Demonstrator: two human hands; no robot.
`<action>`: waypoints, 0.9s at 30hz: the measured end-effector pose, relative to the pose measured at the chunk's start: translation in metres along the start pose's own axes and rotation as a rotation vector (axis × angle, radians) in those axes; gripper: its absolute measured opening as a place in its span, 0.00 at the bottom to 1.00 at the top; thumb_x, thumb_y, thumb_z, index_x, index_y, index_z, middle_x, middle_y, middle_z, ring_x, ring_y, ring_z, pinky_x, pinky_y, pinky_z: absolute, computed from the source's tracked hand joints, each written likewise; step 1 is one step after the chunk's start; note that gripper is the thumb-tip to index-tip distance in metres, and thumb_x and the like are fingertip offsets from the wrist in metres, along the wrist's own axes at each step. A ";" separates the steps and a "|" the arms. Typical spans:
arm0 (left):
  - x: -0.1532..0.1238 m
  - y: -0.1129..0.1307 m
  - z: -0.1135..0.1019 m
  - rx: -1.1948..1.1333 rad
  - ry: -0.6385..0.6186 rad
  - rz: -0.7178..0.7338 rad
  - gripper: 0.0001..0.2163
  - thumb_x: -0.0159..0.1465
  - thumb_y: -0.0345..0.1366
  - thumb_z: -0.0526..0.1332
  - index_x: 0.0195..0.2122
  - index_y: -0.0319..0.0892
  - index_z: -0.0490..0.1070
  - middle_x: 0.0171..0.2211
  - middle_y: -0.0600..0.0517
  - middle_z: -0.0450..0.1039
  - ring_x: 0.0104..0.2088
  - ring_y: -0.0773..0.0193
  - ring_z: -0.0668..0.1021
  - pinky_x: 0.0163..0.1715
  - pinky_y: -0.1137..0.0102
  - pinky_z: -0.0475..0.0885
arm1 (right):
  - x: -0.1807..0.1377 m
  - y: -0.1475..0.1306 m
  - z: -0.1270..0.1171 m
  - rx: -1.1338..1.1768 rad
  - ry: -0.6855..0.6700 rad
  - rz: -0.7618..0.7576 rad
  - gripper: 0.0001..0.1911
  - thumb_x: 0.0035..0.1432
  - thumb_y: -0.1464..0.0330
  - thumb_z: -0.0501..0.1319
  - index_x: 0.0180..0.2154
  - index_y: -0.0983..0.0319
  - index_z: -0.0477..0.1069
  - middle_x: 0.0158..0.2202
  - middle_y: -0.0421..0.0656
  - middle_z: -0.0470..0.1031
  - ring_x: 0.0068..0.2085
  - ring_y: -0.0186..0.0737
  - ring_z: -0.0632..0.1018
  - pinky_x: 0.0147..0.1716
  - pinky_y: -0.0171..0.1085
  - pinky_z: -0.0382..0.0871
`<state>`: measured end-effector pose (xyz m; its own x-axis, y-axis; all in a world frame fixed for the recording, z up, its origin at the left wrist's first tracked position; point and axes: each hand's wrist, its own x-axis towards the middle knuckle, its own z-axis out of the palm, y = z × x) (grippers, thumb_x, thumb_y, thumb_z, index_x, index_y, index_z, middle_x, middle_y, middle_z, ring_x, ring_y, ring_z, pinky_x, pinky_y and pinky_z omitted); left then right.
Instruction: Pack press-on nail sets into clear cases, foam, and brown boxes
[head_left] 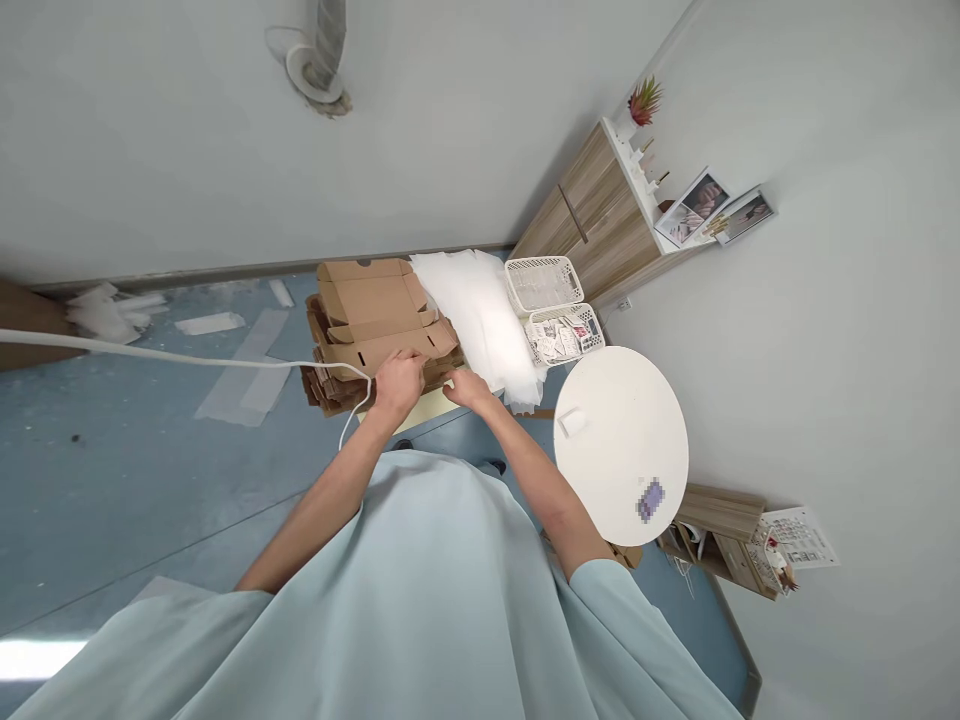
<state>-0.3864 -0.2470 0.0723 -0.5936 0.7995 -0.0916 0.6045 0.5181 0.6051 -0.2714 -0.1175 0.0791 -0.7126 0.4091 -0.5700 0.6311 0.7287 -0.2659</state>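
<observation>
A pile of flat brown cardboard box blanks [371, 320] lies on a small table in front of me. My left hand [397, 385] rests on the near edge of the pile, fingers curled over the top blank. My right hand [466, 387] touches the same edge just to the right, fingers pinched at the cardboard. A white cable [187, 358] runs in from the left and hangs down by my left wrist.
A stack of white foam sheets [480, 315] lies right of the cardboard. Two white baskets [555, 310] stand beyond it, by a wooden cabinet [592, 225]. A round white table [622, 440] stands at my right. Paper scraps [247, 370] lie on the blue floor.
</observation>
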 end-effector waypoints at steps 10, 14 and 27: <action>-0.001 0.065 -0.064 -0.231 0.324 0.296 0.26 0.71 0.26 0.53 0.66 0.49 0.78 0.66 0.48 0.78 0.71 0.50 0.75 0.71 0.48 0.70 | -0.050 0.045 -0.027 0.816 0.423 -0.021 0.16 0.72 0.57 0.60 0.52 0.57 0.82 0.52 0.45 0.87 0.37 0.40 0.89 0.33 0.34 0.77; 0.006 0.114 -0.055 -0.248 0.291 0.496 0.25 0.74 0.27 0.51 0.66 0.47 0.77 0.66 0.47 0.78 0.71 0.52 0.74 0.70 0.48 0.71 | -0.107 0.092 -0.082 1.015 0.695 0.041 0.28 0.71 0.44 0.57 0.49 0.59 0.80 0.51 0.50 0.86 0.33 0.38 0.87 0.26 0.32 0.73; -0.008 0.293 0.130 -0.171 -0.184 1.142 0.32 0.70 0.21 0.49 0.72 0.46 0.71 0.69 0.47 0.74 0.73 0.56 0.72 0.73 0.50 0.71 | -0.280 0.282 -0.032 1.220 1.204 0.486 0.23 0.62 0.45 0.64 0.29 0.57 0.69 0.32 0.42 0.80 0.25 0.36 0.78 0.23 0.35 0.66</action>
<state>-0.1356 -0.0623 0.1474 0.3428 0.8134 0.4699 0.6496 -0.5666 0.5070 0.0961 -0.0087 0.1888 0.1333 0.9874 -0.0854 0.2810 -0.1203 -0.9522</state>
